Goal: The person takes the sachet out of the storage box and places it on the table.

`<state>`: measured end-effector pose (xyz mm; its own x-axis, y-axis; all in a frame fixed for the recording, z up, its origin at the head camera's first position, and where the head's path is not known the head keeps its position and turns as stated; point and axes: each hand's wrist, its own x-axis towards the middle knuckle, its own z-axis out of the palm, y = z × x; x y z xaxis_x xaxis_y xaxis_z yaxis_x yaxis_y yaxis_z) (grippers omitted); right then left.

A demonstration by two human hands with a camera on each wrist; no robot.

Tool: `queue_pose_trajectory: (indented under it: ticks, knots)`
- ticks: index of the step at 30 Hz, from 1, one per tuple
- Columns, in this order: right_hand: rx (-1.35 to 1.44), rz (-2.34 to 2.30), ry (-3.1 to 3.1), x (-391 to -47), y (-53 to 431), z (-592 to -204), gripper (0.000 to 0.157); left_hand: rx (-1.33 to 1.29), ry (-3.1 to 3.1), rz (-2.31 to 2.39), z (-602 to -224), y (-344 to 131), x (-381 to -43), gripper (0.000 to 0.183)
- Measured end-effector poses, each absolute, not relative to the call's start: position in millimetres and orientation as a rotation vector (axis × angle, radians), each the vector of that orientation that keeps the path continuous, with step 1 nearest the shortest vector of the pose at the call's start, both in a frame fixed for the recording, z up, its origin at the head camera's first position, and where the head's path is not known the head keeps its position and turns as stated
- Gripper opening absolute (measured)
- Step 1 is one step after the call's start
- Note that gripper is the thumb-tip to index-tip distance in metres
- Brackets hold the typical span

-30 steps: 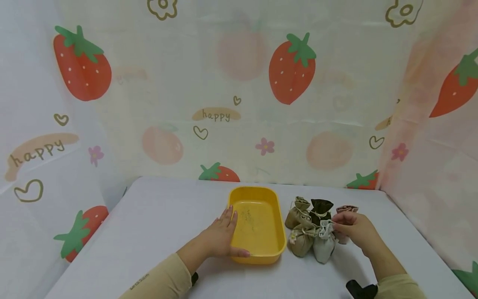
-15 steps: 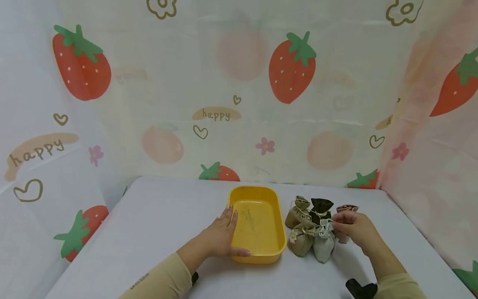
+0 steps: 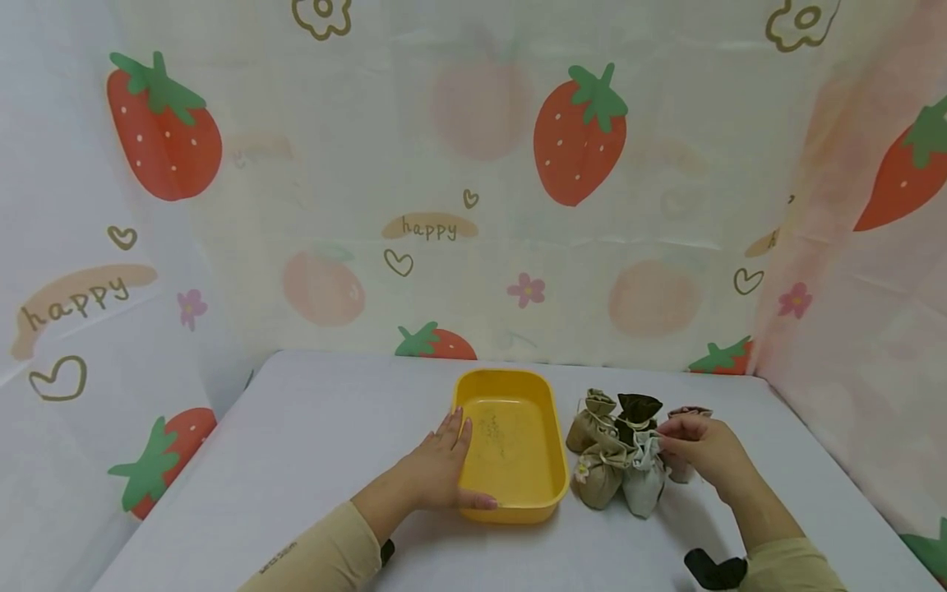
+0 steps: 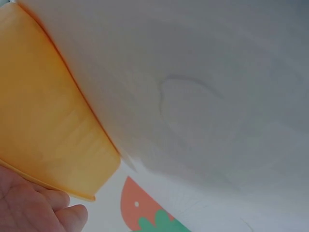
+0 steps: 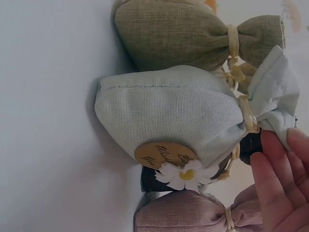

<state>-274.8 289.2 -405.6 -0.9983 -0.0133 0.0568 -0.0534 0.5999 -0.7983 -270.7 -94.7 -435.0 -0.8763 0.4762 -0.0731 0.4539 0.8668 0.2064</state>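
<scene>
A yellow plastic basin (image 3: 514,436) stands on the white table. My left hand (image 3: 438,469) rests along its left rim, fingers extended and thumb over the near edge. In the left wrist view, fingers (image 4: 72,217) lie at the rim of the basin's outer wall (image 4: 53,111). My right hand (image 3: 706,452) pinches the gathered top of a pale grey drawstring sachet (image 5: 169,111) between thumb and fingers. That sachet hangs nearly upright and bears a white daisy (image 5: 186,175) and a round brown tag (image 5: 161,153). Its neck is tied with a cream cord.
Close around the pale sachet are two tan sachets (image 3: 601,477), a dark one (image 3: 638,409) and a dusty pink one (image 5: 183,212), partly behind my right hand. Strawberry-print curtain (image 3: 488,205) encloses the back and sides of the table (image 3: 333,411).
The pale sachet has risen very slightly with my right hand. My left hand and the basin keep their places.
</scene>
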Motion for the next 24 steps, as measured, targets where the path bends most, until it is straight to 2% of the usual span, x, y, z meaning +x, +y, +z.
queue_pose_trajectory:
  ticks: [5, 17, 24]
  knots:
    - [0.095, 1.350, -2.774, -274, 291, -401, 0.033, 0.726, 2.909, 0.291, -436, -96, -271, 0.127]
    - [0.192, 1.205, -2.801, -277, 293, -381, 0.037, 0.705, 2.877, 0.364, -432, -99, -268, 0.124]
    - [0.335, 0.891, -2.852, -281, 283, -368, 0.065, 0.557, 2.949, 0.332, -427, -113, -275, 0.111]
